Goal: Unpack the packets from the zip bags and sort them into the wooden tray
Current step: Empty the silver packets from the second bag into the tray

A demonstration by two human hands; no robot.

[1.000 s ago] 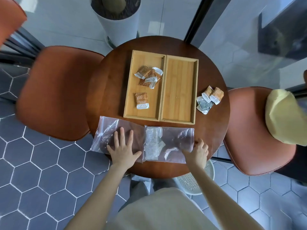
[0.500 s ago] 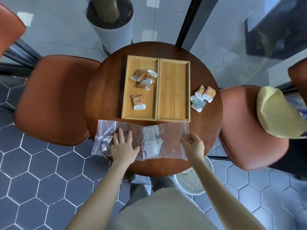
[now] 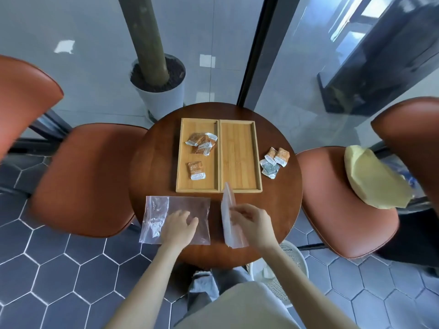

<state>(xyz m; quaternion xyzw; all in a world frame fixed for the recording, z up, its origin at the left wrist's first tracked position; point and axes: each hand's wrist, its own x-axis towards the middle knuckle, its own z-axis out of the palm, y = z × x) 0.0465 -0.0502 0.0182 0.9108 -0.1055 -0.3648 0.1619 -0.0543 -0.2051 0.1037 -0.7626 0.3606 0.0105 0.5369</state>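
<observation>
A wooden tray (image 3: pixel 259 157) with two compartments lies on the round table (image 3: pixel 152 167). Several brown packets (image 3: pixel 202 143) lie in its left compartment; the right compartment holds nothing. A small pile of brown and silver packets (image 3: pixel 273 162) rests on the table right of the tray. My left hand (image 3: pixel 179 225) lies flat on a clear zip bag (image 3: pixel 155 217) holding silver packets. My right hand (image 3: pixel 251 222) grips a second zip bag (image 3: pixel 228 205), lifted on edge just in front of the tray.
Orange chairs stand left (image 3: pixel 83 176) and right (image 3: pixel 342 203); a yellow cushion (image 3: pixel 373 179) lies on the right one. A white planter (image 3: pixel 161 96) stands behind the table, next to a glass wall. A white basket (image 3: pixel 285 269) sits on the floor under the table's near edge.
My right hand took hold of the right bag and lifted it from flat to upright. My left hand stayed on the left bag. The camera tilted up.
</observation>
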